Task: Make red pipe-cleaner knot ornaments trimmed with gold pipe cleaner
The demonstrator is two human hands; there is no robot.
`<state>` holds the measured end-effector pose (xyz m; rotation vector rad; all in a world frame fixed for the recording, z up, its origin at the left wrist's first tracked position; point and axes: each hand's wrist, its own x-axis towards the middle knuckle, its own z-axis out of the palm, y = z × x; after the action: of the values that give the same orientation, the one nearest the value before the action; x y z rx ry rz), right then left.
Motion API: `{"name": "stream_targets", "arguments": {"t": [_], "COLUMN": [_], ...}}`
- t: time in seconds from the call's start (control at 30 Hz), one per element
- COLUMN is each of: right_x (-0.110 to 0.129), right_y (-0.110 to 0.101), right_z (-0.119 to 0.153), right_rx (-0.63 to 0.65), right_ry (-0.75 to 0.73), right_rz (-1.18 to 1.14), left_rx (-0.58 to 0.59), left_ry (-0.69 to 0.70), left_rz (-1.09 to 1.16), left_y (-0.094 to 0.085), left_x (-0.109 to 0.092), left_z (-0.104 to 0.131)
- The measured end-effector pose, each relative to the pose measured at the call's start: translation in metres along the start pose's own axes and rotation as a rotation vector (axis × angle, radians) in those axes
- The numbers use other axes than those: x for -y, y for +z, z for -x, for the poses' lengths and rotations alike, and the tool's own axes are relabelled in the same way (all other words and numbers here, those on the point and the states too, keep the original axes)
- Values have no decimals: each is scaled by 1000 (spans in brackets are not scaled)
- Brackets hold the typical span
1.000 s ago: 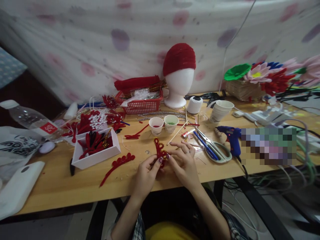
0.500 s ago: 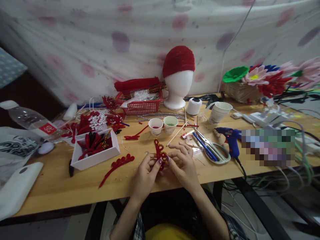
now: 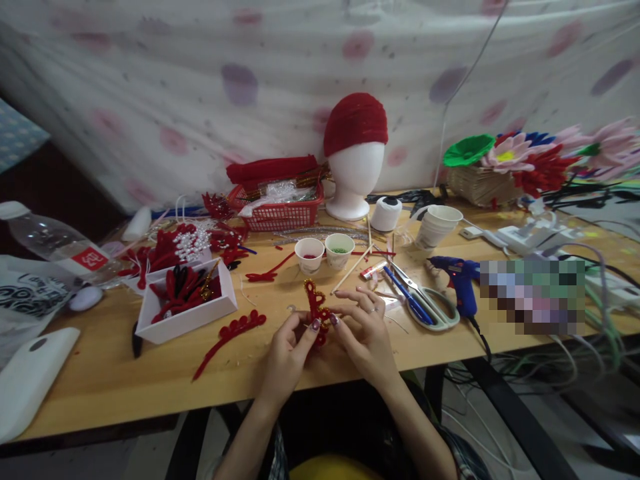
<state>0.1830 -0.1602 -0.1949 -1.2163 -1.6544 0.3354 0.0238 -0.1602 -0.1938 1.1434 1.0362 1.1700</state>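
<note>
Between my two hands, over the table's front edge, is a red fuzzy pipe-cleaner ornament (image 3: 313, 301) trimmed with gold along its curls. My left hand (image 3: 286, 353) pinches its left side between thumb and fingers. On the other side, my right hand (image 3: 367, 333) has thumb and index finger closed at the gold trim, the other fingers stretched away to the right. The ornament's lower part is partly hidden by the fingers. A second red piece with a scalloped edge (image 3: 235, 330) lies flat on the table, left of my left hand.
Behind my hands stand two paper cups, one with red beads (image 3: 309, 257) and one with green beads (image 3: 340, 252). Scissors (image 3: 440, 313), a blue pen (image 3: 410, 297) and a blue glue gun (image 3: 463, 283) lie right. A white box (image 3: 190, 319) sits left; a foam head (image 3: 355, 170) stands behind.
The view has shifted slightly. Both hands keep hold of the red ornament in nearly the same place, with only small finger movement.
</note>
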Motion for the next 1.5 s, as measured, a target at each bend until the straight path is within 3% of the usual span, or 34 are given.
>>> {"name": "stream_targets", "arguments": {"t": [0.13, 0.4, 0.7, 0.9, 1.07, 1.13, 1.3, 1.5], "right_x": [0, 1, 7, 7, 8, 9, 8, 3], "right_y": [-1, -5, -18, -19, -19, -19, -14, -9], "right_z": [1, -7, -26, -31, -33, -33, -34, -33], "right_rx": [64, 66, 49, 134, 43, 25, 172, 142], "right_ry": [-15, 2, -100, -101, -84, -70, -52, -29], "right_rz": [-38, -123, 74, 146, 195, 222, 131, 59], "left_rx": [5, 15, -19, -51, -70, -71, -141, -164], "left_ry": [-14, -68, -161, -239, -284, -273, -86, -8], "left_rz": [6, 75, 212, 320, 376, 336, 5, -151], "left_y": [0, 4, 9, 10, 9, 9, 9, 11], "left_x": [-2, -9, -18, -19, -18, -17, -11, -9], "left_z": [1, -4, -13, -18, -18, -16, -11, -5]}}
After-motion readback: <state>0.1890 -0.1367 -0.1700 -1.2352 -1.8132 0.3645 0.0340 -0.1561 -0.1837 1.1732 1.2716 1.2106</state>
